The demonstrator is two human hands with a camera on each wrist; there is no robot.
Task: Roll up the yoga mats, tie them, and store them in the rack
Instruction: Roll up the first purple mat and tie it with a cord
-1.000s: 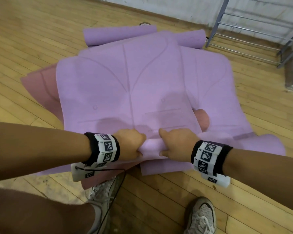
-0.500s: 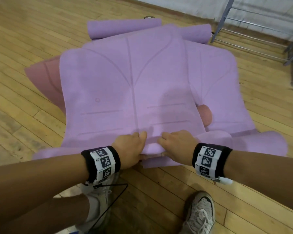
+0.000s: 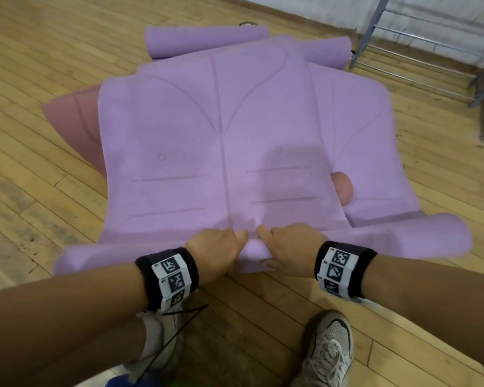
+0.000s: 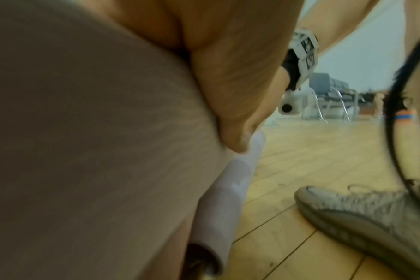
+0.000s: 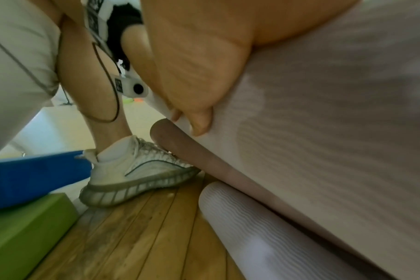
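Note:
A purple yoga mat [image 3: 235, 129] lies spread on top of other mats on the wooden floor, its near end turned into a roll [image 3: 252, 247]. My left hand [image 3: 215, 252] and right hand [image 3: 288, 247] sit side by side at the middle of that roll, fingers curled over it and thumbs tucked beneath. In the left wrist view the left thumb [image 4: 233, 117] presses the mat [image 4: 84, 132]. In the right wrist view the right thumb [image 5: 199, 94] lies against the mat [image 5: 336, 132]. Two rolled purple mats [image 3: 204, 40] [image 3: 327, 51] lie at the far end. The metal rack [image 3: 419, 51] stands at the back right.
A second purple mat [image 3: 375, 163] shows at the right and a pink mat [image 3: 73, 121] at the left, both under the top one. A pink roll [image 5: 204, 161] and a ribbed pale roll [image 5: 252, 227] lie below. Blue [image 5: 31, 180] and green [image 5: 24, 236] blocks sit by my shoes [image 3: 327, 350].
Both hands have turned the near end of the top mat away from me, and the roll now runs across the mat's whole width.

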